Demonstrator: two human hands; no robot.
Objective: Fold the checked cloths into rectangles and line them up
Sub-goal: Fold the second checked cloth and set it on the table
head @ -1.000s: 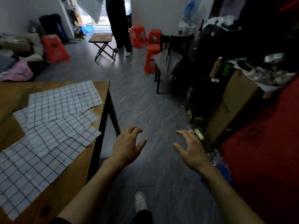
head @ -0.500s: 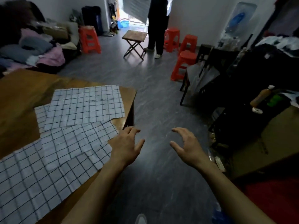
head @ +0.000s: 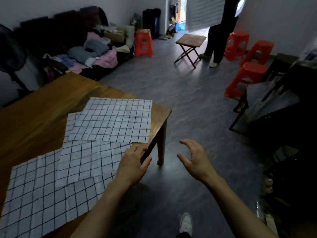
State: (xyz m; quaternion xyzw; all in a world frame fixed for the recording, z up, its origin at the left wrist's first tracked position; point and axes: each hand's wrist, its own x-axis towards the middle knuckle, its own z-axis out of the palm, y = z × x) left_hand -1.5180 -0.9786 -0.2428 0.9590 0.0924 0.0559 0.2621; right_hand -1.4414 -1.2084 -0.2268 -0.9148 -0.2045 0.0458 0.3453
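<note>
Checked cloths, three visible: far cloth (head: 115,120), middle cloth (head: 89,160), near cloth (head: 42,191), lying flat and overlapping on the wooden table (head: 34,117), all leftward of both hands. Judged thin, light, limp, prone to sliding; best pinched at corners. Left hand (head: 133,164) fingers loosely spread above the middle cloth's edge, right hand (head: 195,158) apart in air, neither holding anything.

- Your left hand (head: 133,164) hovers over the table (head: 34,117) edge, beside overlapping checked cloths (head: 113,120).
- Your right hand (head: 195,159) hangs relaxed above the floor (head: 188,100).
</note>
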